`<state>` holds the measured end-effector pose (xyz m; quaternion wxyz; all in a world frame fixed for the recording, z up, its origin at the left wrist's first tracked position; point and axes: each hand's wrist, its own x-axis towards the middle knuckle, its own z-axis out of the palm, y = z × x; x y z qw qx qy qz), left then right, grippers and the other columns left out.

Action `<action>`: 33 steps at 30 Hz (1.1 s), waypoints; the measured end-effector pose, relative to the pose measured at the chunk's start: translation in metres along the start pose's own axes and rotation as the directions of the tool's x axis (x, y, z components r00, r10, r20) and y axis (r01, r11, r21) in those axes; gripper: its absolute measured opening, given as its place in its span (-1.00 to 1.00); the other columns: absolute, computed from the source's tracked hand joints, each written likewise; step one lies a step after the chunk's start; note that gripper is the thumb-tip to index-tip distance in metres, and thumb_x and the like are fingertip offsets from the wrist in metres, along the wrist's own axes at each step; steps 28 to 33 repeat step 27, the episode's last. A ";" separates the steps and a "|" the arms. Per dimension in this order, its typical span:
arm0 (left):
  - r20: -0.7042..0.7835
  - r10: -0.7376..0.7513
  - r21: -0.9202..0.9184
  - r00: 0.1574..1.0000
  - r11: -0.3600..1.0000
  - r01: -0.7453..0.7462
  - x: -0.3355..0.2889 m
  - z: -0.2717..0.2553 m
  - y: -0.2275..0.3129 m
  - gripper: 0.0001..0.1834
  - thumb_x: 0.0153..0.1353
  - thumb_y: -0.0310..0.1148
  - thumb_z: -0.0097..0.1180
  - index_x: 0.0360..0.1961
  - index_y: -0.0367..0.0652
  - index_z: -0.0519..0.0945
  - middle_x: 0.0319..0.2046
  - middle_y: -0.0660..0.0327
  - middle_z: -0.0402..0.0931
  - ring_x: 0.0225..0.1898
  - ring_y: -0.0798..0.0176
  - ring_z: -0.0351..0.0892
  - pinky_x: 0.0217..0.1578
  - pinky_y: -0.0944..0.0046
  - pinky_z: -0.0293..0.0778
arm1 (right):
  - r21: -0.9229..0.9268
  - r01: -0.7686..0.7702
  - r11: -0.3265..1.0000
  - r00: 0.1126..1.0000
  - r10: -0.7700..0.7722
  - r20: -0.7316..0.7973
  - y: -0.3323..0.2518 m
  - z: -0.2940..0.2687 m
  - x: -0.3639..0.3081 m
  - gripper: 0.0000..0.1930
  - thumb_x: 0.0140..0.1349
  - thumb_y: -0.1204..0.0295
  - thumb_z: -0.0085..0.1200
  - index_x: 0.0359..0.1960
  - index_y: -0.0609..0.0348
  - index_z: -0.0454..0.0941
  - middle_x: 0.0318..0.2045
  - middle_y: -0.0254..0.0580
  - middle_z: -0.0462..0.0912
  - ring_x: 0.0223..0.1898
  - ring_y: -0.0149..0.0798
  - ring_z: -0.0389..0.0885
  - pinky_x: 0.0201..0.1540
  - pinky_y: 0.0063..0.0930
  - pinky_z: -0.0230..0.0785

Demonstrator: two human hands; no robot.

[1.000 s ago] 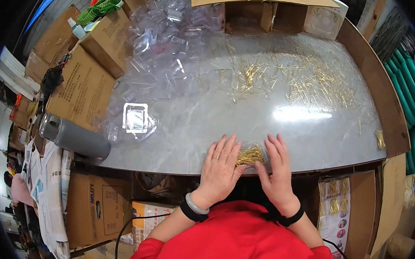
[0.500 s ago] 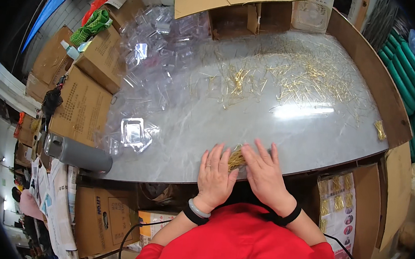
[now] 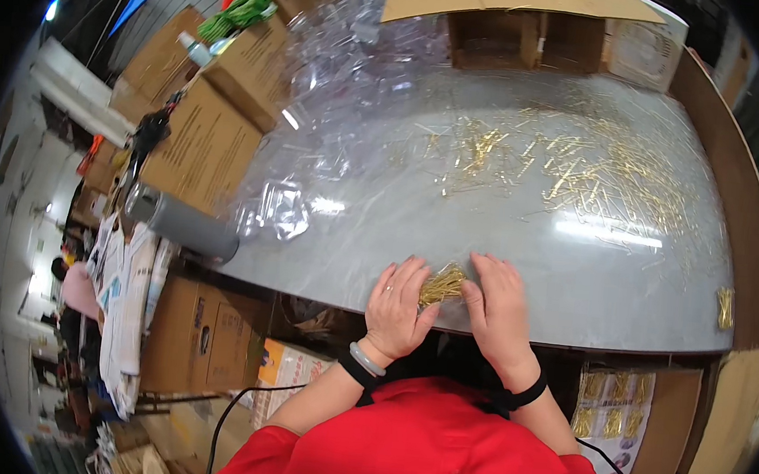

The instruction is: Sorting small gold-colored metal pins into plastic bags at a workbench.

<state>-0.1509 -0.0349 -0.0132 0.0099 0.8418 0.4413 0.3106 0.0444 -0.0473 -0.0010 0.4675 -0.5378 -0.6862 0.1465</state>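
Close to the table's front edge lies a small bundle of thin gold-coloured metal pins [image 3: 443, 285], flanked by my two hands. On its left side, my left hand [image 3: 398, 303] rests with fingers stretched out and its thumb against the lower end of the bundle. My right hand [image 3: 500, 311] is on the other side, fingers extended and thumb apart, near the bundle's right end. Neither hand is wrapped round it. Farther back, many loose gold pins [image 3: 616, 171] spread over the grey tabletop [image 3: 379, 237], with a smaller heap [image 3: 485, 145] left of them.
Clear plastic boxes [image 3: 332, 100] pile up at the left. A grey bottle [image 3: 186, 224] lies at the left edge beside cartons [image 3: 195, 147]. A cardboard shelf [image 3: 529, 39] stands at the back. Another gold bundle [image 3: 725, 309] lies far right; several more sit on a sheet [image 3: 600, 441] below.
My right hand has drawn away from the bundle, uncovering more of it. The pins now lie more slanted. The whole view has shifted and tilted.
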 end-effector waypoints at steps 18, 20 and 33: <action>-0.043 -0.033 0.045 0.999 0.998 0.035 -0.004 0.009 0.001 -0.44 0.35 -0.09 0.04 0.23 -0.25 0.41 0.26 -0.06 0.39 0.32 -0.11 0.37 0.36 -0.16 0.16 | -0.403 0.275 0.873 0.944 -0.165 0.286 0.011 0.005 0.001 -0.51 0.40 0.25 0.03 0.27 0.28 0.43 0.30 0.04 0.48 0.34 0.04 0.40 0.40 0.14 0.08; -0.048 -0.018 0.027 0.999 0.999 0.019 -0.003 0.007 0.000 -0.43 0.34 -0.11 0.09 0.25 -0.24 0.38 0.24 -0.06 0.39 0.32 -0.10 0.37 0.36 -0.17 0.16 | 0.043 -0.120 0.992 0.992 0.118 0.050 0.013 0.011 0.008 -0.59 0.39 0.34 0.04 0.19 0.29 0.49 0.15 0.05 0.59 0.19 0.04 0.52 0.29 -0.02 0.25; -0.039 -0.003 -0.100 0.999 0.995 -0.001 -0.008 0.005 -0.007 -0.35 0.31 -0.09 0.16 0.30 -0.23 0.34 0.35 -0.06 0.31 0.36 -0.10 0.34 0.36 -0.20 0.14 | -0.268 -0.189 0.945 0.982 0.184 -0.046 -0.015 0.020 0.014 -0.68 0.32 0.53 0.12 0.11 0.19 0.56 -0.19 -0.03 0.69 -0.14 0.00 0.64 0.05 -0.15 0.40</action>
